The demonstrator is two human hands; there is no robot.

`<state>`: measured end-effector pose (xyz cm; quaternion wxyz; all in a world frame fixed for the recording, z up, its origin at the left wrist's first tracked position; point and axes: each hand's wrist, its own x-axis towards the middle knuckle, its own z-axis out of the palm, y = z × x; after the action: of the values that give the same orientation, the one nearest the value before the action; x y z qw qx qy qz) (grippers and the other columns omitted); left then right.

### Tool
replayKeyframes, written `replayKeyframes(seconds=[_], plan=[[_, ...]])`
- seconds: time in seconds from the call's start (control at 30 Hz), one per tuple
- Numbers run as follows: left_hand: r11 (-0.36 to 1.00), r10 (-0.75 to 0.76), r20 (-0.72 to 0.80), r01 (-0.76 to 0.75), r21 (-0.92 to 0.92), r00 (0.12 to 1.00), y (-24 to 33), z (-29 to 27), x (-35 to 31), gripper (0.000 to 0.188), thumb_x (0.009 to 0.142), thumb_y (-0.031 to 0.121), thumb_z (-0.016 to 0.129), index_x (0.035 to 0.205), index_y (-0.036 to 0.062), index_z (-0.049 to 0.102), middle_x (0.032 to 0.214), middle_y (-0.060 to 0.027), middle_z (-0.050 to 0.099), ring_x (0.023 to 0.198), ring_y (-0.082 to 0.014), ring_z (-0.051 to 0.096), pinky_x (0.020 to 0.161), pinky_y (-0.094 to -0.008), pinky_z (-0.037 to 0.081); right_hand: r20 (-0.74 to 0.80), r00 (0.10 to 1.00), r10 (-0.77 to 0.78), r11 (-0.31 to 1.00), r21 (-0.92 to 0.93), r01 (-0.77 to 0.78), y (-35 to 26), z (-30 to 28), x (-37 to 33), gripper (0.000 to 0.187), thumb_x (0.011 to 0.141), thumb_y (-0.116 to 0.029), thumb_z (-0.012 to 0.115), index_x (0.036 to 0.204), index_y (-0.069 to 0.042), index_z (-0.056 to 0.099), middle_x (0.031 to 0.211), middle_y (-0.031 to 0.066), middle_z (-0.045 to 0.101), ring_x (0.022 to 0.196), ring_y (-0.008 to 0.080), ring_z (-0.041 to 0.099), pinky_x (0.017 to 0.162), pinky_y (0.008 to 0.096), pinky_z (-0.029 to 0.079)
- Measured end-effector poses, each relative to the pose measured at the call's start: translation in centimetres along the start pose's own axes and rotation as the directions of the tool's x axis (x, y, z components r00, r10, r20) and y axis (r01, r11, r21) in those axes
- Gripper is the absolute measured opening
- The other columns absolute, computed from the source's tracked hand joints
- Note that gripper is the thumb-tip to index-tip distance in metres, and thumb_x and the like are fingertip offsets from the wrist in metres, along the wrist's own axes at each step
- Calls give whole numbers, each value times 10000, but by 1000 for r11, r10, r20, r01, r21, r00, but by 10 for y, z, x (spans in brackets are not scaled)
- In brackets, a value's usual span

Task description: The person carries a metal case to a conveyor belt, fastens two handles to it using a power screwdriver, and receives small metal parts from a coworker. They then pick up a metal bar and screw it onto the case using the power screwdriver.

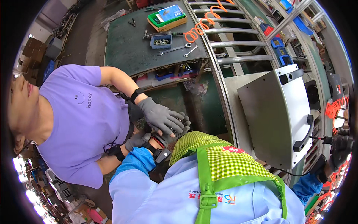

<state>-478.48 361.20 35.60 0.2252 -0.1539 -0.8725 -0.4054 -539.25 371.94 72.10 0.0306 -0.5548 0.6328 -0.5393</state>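
My left hand [185, 125], in a grey glove, is curled in front of my apron. A co-worker's gloved hand [160, 114] lies over it and hides most of the palm; what is inside I cannot make out. The co-worker's other gloved hand [137, 141] is at my left wrist, near a red bead bracelet. At far right my right hand [341, 147], in a dark glove, is closed round a dark screwdriver [327, 140]. Its thin reddish shaft points at a black handle [305, 135] on a large grey-and-white metal cabinet [266, 119].
The cabinet lies on a roller conveyor [238, 44]. Beyond is a dark green workbench [125, 44] with a blue bin of small hardware [161, 42], wrenches [174, 49], a green tray [167, 18] and an orange coiled hose [192, 35]. The co-worker in purple [82, 123] stands close at left.
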Motion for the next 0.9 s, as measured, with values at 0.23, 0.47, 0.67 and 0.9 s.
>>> replayKeyframes(seconds=[0.23,0.47,0.67,0.9], plan=[[-163,-959,-93,-791,-590,267,13,68,17,402,1021,329,417,1081,-3,636,1147,-224,632,1049,-395,618,889,-529,518,-24,999,42,999,6,-42,-2,6,-9,449,828,-277,657,1147,15,536,876,111,596,786,159,574,746,322,453],[-177,-971,-11,-745,-643,240,-15,59,61,323,980,314,494,1051,37,644,1085,-188,666,951,-344,655,764,-449,580,-136,977,167,985,53,-161,-27,1,-41,403,817,-259,666,1099,11,569,832,71,598,726,131,571,685,297,462],[-446,-853,217,-447,-775,475,-57,18,159,309,991,365,462,1001,113,641,1052,-135,659,939,-290,633,752,-433,568,-82,890,449,883,192,-428,-42,-28,-118,363,807,-243,674,1058,8,596,795,37,600,674,107,569,632,276,469],[-568,-751,525,15,-823,401,-92,42,242,260,950,322,548,981,83,646,1083,-148,649,985,-303,605,746,-411,559,-198,489,850,518,139,-844,-43,-49,-248,356,732,-141,711,1050,-30,598,785,20,594,678,92,564,591,260,457]])
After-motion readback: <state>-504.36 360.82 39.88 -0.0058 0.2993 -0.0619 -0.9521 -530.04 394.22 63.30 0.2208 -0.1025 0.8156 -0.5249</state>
